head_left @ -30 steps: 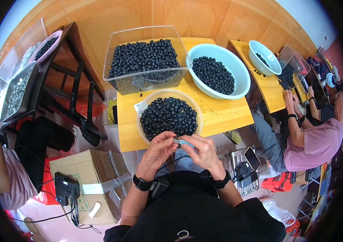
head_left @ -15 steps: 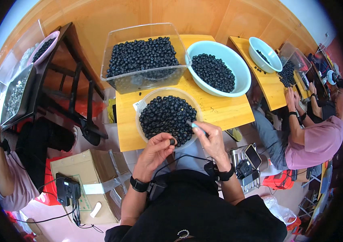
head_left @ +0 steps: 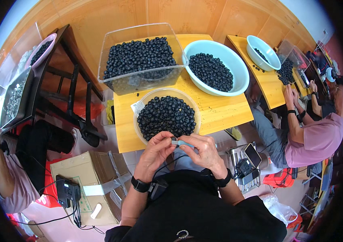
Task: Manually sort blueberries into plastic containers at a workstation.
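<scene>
In front of my body my two hands meet just below the near rim of a round clear tub [head_left: 198,121] full of small round black pieces with holes [head_left: 165,117]. My left hand [head_left: 155,151] pinches one such black piece [head_left: 174,138] between thumb and fingertips, mostly covered by the fingers. My right hand [head_left: 204,150] is closed round a small light-blue-handled tool [head_left: 185,143]. Its short grey tip lies against the black piece; I cannot make out the edge's exact shape.
Behind the tub stand a clear rectangular bin [head_left: 147,78] and a light blue basin [head_left: 240,76], both holding black pieces, on the yellow table [head_left: 220,115]. A cardboard box [head_left: 74,165] is at left, a metal case [head_left: 236,157] at right. Co-workers [head_left: 316,141] sit on both sides.
My right hand has drawn the blue-handled tool back from above the tub and brought its tip to the black piece in my left hand. The left hand stays nearly in place.
</scene>
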A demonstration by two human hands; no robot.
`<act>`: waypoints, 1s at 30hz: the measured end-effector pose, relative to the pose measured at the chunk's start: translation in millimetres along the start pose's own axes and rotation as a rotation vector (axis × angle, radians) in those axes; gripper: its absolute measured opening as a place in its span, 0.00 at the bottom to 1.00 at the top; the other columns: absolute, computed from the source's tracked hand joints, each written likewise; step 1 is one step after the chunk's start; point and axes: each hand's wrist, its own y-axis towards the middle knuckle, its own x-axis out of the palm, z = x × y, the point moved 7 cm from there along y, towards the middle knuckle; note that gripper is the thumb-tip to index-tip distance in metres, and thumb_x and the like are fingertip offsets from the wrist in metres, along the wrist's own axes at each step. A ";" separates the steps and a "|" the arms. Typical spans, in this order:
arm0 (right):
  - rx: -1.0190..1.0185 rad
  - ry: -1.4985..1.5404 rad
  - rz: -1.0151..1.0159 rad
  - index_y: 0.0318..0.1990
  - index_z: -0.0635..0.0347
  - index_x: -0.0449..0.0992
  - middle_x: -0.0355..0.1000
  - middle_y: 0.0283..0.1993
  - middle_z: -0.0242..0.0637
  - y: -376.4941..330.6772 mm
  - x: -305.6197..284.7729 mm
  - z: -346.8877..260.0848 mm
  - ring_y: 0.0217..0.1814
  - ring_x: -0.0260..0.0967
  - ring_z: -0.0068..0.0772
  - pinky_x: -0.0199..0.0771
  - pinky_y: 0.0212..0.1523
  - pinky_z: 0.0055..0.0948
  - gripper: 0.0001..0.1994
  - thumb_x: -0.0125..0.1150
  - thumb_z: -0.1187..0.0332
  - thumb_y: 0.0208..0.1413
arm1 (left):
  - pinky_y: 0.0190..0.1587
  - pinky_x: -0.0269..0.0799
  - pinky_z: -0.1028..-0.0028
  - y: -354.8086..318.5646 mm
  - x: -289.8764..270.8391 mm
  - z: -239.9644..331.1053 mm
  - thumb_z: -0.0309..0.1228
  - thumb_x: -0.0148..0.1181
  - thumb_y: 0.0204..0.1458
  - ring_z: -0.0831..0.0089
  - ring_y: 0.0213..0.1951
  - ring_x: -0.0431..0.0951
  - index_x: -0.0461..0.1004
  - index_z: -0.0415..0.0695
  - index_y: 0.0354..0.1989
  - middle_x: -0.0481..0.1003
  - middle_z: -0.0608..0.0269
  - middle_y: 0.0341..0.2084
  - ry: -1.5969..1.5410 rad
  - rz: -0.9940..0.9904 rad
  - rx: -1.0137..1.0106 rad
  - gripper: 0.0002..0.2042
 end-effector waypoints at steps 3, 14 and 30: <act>0.054 0.023 0.007 0.36 0.61 0.77 0.71 0.25 0.39 1.0 -1.6 -1.5 0.22 0.70 0.42 0.67 0.21 0.32 0.09 0.62 0.69 0.47 | 0.37 0.78 0.81 -0.7 -0.4 -0.1 0.21 0.57 0.50 0.77 0.33 0.78 0.71 0.40 0.38 0.75 0.62 0.32 -0.002 -0.005 0.000 0.07; 0.173 -0.049 0.130 0.35 0.64 0.76 0.73 0.26 0.42 -0.7 2.9 38.0 0.26 0.71 0.44 0.69 0.26 0.35 0.10 0.58 0.67 0.51 | 0.34 0.77 0.82 -9.2 1.3 -1.7 0.22 0.58 0.49 0.76 0.30 0.77 0.71 0.38 0.38 0.75 0.58 0.32 0.094 -0.057 -0.052 0.08; 0.384 0.624 -0.144 0.36 0.64 0.77 0.67 0.27 0.29 -4.3 30.1 19.2 0.30 0.63 0.15 0.62 0.29 0.18 0.10 0.66 0.73 0.45 | 0.36 0.78 0.78 -7.3 -1.4 -5.9 0.19 0.58 0.47 0.74 0.33 0.78 0.68 0.41 0.41 0.74 0.62 0.34 0.171 -0.027 -0.083 0.12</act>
